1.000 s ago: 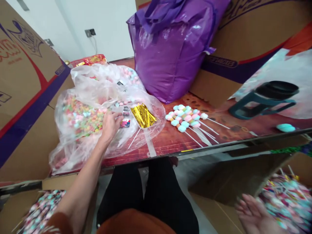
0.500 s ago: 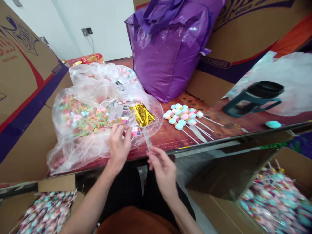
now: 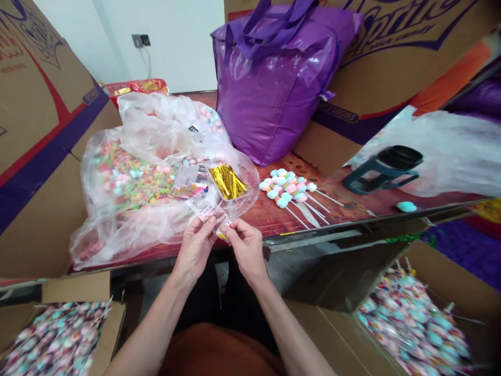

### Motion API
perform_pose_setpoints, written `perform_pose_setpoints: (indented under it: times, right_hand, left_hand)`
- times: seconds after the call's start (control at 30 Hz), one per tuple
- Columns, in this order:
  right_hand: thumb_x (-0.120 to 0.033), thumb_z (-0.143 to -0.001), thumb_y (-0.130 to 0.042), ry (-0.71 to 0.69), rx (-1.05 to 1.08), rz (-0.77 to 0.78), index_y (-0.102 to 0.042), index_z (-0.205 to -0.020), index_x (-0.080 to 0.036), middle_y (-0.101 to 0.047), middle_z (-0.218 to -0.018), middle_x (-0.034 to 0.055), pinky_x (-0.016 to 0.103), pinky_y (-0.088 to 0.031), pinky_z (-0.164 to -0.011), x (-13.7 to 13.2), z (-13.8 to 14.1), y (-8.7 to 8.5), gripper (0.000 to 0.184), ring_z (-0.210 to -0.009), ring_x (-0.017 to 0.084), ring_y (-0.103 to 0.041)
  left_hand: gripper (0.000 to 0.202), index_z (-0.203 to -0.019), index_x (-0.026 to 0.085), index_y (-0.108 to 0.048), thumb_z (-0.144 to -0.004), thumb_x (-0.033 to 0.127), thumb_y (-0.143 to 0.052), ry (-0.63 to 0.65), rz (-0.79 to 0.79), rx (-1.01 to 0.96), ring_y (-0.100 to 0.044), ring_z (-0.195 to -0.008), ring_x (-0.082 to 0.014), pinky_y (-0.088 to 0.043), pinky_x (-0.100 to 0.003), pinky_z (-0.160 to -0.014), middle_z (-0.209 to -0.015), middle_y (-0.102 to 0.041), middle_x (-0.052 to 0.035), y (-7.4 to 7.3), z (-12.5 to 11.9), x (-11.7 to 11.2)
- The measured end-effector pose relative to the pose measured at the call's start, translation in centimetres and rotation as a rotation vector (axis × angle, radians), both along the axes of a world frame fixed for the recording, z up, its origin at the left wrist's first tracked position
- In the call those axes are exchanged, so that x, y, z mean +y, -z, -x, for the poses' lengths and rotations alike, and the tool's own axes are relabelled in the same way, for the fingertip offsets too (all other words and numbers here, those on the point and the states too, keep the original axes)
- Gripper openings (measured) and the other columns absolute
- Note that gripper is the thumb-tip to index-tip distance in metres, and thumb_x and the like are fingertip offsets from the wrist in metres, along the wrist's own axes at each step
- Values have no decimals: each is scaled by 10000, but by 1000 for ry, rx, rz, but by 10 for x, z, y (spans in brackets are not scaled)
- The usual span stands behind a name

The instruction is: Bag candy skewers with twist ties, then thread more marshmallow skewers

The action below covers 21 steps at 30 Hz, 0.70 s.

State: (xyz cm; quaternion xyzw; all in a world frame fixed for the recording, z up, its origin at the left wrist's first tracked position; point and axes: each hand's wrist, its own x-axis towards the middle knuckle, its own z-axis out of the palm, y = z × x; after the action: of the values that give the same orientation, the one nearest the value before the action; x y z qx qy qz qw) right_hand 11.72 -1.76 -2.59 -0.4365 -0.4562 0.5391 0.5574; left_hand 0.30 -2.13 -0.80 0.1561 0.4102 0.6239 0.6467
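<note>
My left hand and my right hand meet at the table's front edge, both pinching a small clear printed wrapper bag. Just beyond them a clear plastic sheet holds a heap of coloured marshmallow candy, more printed wrappers and a bundle of gold twist ties. To the right, several marshmallow skewers with white sticks lie on the red-brown table.
A large purple bag stands at the back. Cardboard boxes flank both sides. A dark teal jug lies on its side at right. Open boxes of wrapped skewers sit at bottom left and bottom right.
My left hand left the wrapper pile and drew back to the table edge. My right hand rose from the lower right box to meet it, and both now pinch one wrapper.
</note>
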Motion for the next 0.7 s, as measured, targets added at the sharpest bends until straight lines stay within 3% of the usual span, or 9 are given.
perform_pose_setpoints:
  times: [0.1,0.17,0.33,0.53,0.7]
  right_hand:
    - [-345,-829,-702,-58,-54,-1,-653,-680,-166,-531,-608,-43,231,-364,-567,-3,-8,-4,238,-584,101,-433]
    - [-352,-828,-703,-58,-53,26,-686,-727,-167,-555,-621,-37,235,-375,-573,-5,-11,-3,212,-587,105,-447]
    - [-394,-807,-741,91,19,93,-702,-790,-173,-581,-617,-37,230,-379,-541,-10,-16,8,225,-557,101,-458]
    - [-444,-899,-635,93,-124,37,-602,-697,-188,-576,-606,-32,233,-407,-547,-12,-36,6,328,-553,112,-515]
    - [-446,-981,-523,135,-352,-83,-445,-534,-207,-444,-491,-53,245,-373,-566,-6,-56,3,514,-499,101,-437]
  left_hand:
    - [308,-773,153,-729,-568,242,-942,17,10,-14,-653,-707,-98,-531,-210,-696,-753,-725,2,1,2,0]
    - [305,-762,151,-733,-565,252,-943,-48,-24,35,-660,-712,-103,-537,-216,-711,-761,-735,-4,2,-3,-2]
    - [336,-709,149,-711,-553,327,-950,-204,-47,114,-625,-657,-85,-516,-199,-665,-707,-706,19,4,-20,-9]
    - [270,-737,169,-697,-679,350,-889,-83,-67,105,-638,-737,-97,-527,-220,-712,-783,-701,18,2,-22,-10]
    - [284,-757,166,-711,-633,322,-912,-161,-58,143,-598,-686,-70,-493,-186,-665,-766,-686,33,1,-30,-3]
